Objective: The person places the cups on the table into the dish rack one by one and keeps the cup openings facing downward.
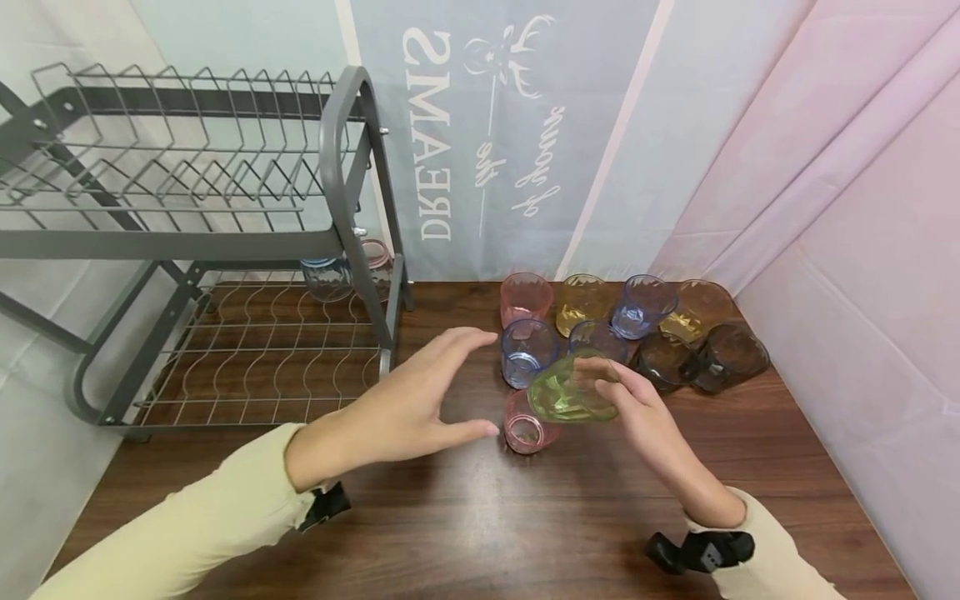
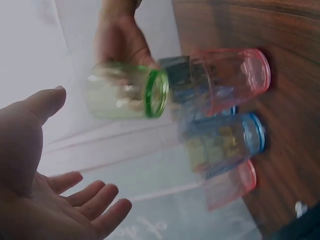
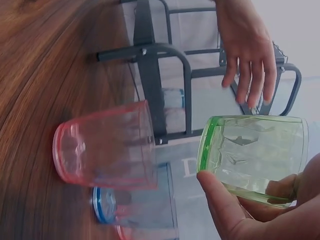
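My right hand (image 1: 641, 412) grips a green glass (image 1: 562, 392) above the front of a group of clear coloured glasses. In the right wrist view the thumb lies along the side of the green glass (image 3: 255, 157), near its thick base. To the left, my left hand (image 1: 397, 408) holds nothing; its thumb and fingers are spread apart, facing the green glass with a gap between. A pink glass (image 1: 522, 435) stands on the table just below the green one. Behind it is a blue glass (image 1: 517, 367), partly overlapped in the left wrist view.
A grey two-tier dish rack (image 1: 337, 167) stands at the left, with a blue glass (image 1: 327, 283) and a pink glass (image 1: 377, 258) on its lower shelf. Several more glasses, including amber (image 1: 697, 304) and dark ones (image 1: 731, 358), stand at the back right by the wall.
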Demonstrator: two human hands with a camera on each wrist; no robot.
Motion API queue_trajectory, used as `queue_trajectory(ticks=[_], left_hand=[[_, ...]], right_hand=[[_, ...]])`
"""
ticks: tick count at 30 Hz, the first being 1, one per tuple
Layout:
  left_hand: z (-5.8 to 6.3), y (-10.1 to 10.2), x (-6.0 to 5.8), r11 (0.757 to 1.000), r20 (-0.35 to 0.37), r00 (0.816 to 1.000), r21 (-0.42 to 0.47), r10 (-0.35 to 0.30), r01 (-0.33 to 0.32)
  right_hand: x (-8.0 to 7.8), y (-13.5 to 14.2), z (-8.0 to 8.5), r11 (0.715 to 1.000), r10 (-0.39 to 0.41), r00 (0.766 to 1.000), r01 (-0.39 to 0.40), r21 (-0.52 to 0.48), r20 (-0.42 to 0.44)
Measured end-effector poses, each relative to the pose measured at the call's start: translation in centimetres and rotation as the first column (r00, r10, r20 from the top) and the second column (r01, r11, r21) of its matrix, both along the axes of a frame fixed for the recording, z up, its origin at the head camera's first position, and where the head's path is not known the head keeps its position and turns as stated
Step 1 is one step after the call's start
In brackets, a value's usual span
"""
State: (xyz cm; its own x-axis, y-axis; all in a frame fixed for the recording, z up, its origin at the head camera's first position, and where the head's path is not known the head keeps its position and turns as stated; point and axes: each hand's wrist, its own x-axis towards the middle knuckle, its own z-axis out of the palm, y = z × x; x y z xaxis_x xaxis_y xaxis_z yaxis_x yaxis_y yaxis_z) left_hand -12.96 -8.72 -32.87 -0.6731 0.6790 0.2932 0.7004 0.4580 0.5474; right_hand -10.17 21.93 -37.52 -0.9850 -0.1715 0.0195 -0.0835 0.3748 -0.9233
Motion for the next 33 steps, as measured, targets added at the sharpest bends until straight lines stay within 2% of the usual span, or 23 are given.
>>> queue_trajectory(ticks=[3,11,15,19,23,29,33], left_hand=[[-0.5,1.1,-0.1,1.000,0.007,1.000,0.009,-0.014,0.013],[-1.2,3.2,-0.2,0.996,0.107,0.993,0.087,-0.041,0.032],[-1.7,4.2,-0.2,0.996,0.109,0.992,0.077,-0.057,0.049],[-2.3,5.0,0.0,0.997,0.124,0.991,0.051,-0.058,0.052],[-2.8,5.4,0.2,0.998,0.136,0.989,0.021,-0.060,0.057],[-3.4,5.6,0.3,0.998,0.053,0.997,-0.008,-0.063,0.064],[-3.8,5.7,0.3,0.998,0.012,0.998,0.010,-0.067,0.067]], right_hand=[[0.0,-0.6,0.2,1.000,-0.002,1.000,0.002,-0.013,0.022],[-0.2,-1.8,0.1,0.996,0.041,0.997,-0.036,-0.084,0.065],[-0.2,-2.3,-0.1,0.993,0.068,0.994,-0.058,-0.105,0.090],[-0.1,-2.8,-0.2,0.981,0.087,0.980,-0.054,-0.185,0.177],[0.1,-3.1,-0.1,0.952,0.107,0.965,-0.030,-0.304,0.241],[0.4,-3.4,0.0,0.887,0.197,0.945,-0.058,-0.459,0.260],[0.5,-3.4,0.1,0.856,0.266,0.934,-0.115,-0.503,0.239]])
